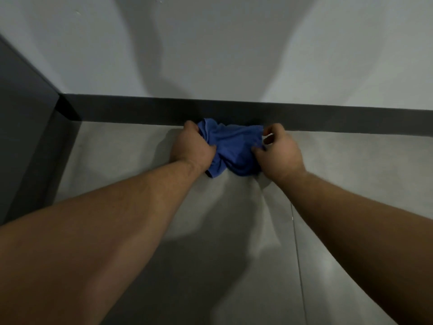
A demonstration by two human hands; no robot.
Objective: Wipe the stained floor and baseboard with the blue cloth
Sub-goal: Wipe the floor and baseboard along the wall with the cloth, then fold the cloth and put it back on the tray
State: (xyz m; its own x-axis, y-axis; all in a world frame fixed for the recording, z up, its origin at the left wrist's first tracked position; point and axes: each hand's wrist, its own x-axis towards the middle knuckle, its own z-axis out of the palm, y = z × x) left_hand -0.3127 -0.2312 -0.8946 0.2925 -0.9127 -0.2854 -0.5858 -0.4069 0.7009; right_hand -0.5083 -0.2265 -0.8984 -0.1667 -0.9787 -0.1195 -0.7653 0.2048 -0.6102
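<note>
Nearest the camera, two bare forearms reach forward and down over a grey floor (145, 160). The floor is smooth and faintly glossy, with soft patches of reflected light and the arms' shadows across it. A thin straight seam (297, 249) runs along it under the right forearm. No stain can be made out on it in this light.

Further out, both hands meet on a bunched blue cloth (234, 148) that lies on the floor. The left hand (192, 146) is closed, its fingers curled tight into the cloth's left side. The right hand (278, 148) pinches the cloth's right edge between thumb and fingertips, the fingers bent and only partly closed. The cloth's far edge is at the foot of the baseboard (328, 118); whether it touches cannot be told.

The baseboard is a dark band running the width of the view where floor meets wall (210, 43). The wall above is plain and pale, crossed by broad shadows. At the left a dark panel (21, 113) stands at a right angle to the wall and meets the baseboard in the corner.
</note>
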